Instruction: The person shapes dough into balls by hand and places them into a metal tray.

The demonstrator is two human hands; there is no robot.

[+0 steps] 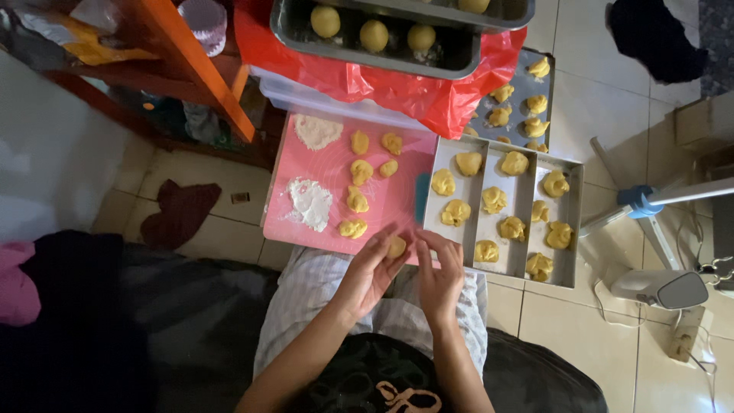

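My left hand [372, 268] cups a small piece of yellow dough [397, 246] at the near edge of a pink mat [397, 200]. My right hand [441, 269] is beside it, fingers curled toward the dough. On the mat lie several shaped yellow dough pieces [357, 200] and two patches of white flour [310, 203]. Just right of my hands stands a metal tray [524, 200] with three lanes, filled with several shaped dough pieces.
A second flat tray [521, 86] with shaped pieces lies farther back. A deep metal pan [290, 27] of round dough balls sits on red plastic [428, 95]. An orange wooden shelf [191, 65] stands left. A fan stand [650, 205] and its base are at right on the tiled floor.
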